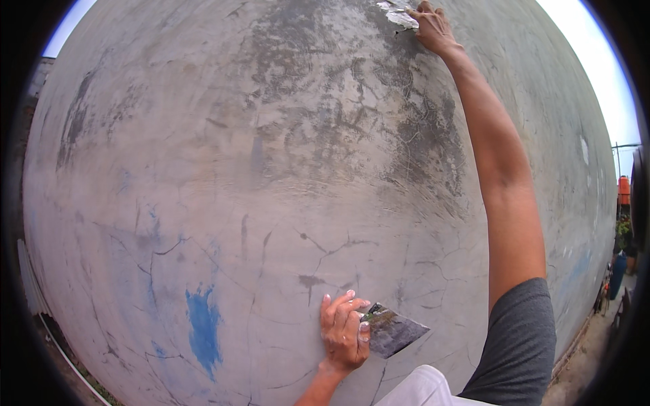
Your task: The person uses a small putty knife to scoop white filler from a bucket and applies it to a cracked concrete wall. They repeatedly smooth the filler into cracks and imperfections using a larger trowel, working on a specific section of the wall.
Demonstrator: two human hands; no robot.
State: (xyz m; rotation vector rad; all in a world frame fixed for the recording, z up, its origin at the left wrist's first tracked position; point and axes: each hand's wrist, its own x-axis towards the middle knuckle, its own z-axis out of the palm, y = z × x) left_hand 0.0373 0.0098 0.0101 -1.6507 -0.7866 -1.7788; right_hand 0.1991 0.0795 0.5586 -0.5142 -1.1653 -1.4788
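Watching the head view from my end: a grey plaster wall [169,155] fills most of it, bowed by the lens. Left hand [344,331] sits at 6 o'clock, back of the hand toward me, white smears on the fingers. Left grip: fingers bent and closed on the left edge of a flat plate [398,331], dark, shiny, angular, one corner pointing to 4 o'clock. Right hand [435,28] is up at 1 o'clock, arm stretched along the wall, dark grey sleeve [518,342] at 4. Right grip: fingers bent, tips just beside a white patch [401,15] on its 9 o'clock side. Can't tell how far apart the fingers are, or if they hold anything. Dark stain [433,142] spreads from 12 to 2. Blue paint patch [204,331] between 7 and 8, fine cracks around it. White fabric-like thing [420,389] at 5, lower edge. Orange object [623,190] at 3, past the wall.
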